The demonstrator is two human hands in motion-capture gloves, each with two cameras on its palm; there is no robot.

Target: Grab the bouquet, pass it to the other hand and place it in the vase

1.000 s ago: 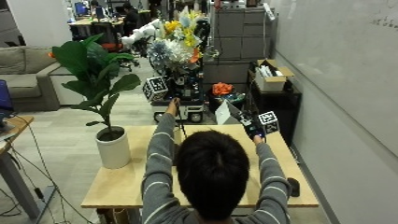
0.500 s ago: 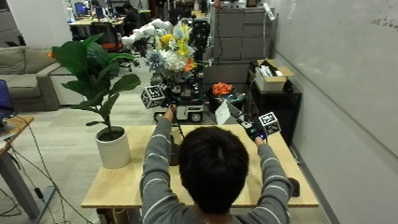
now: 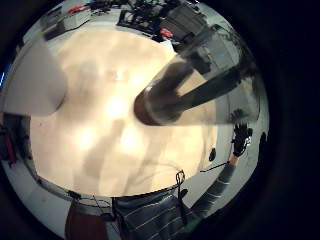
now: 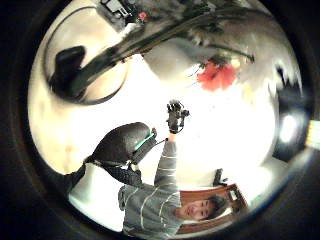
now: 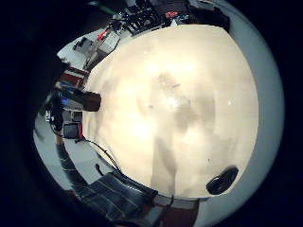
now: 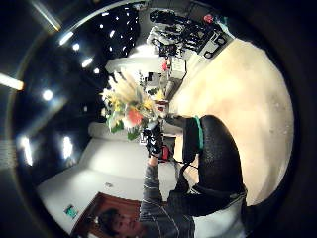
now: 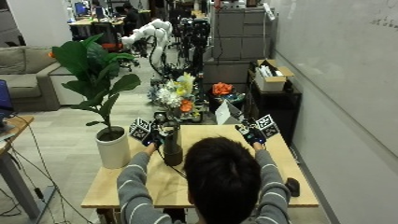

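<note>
Outside view: we see a person seated at the near edge of a wooden desk point(image 7: 211, 186), both forearms reaching toward its far side. The bouquet point(image 7: 176, 95), white, yellow and orange, stands upright with its stems down inside the dark vase point(image 7: 172, 148), which rests on the left half of the desk. The left hand point(image 7: 153, 134) is at the vase's mouth, its fingers curled round the stems just above the rim. The right hand point(image 7: 252, 134) is raised over the far right part of the desk, well apart from the vase, holding nothing; we read its fingers as relaxed and open, as the left palm views also show point(image 3: 241, 138). A potted plant in a white pot point(image 7: 112, 148) stands at the desk's left edge, near the vase. A small dark object point(image 7: 292, 186) lies near the right near corner.
</note>
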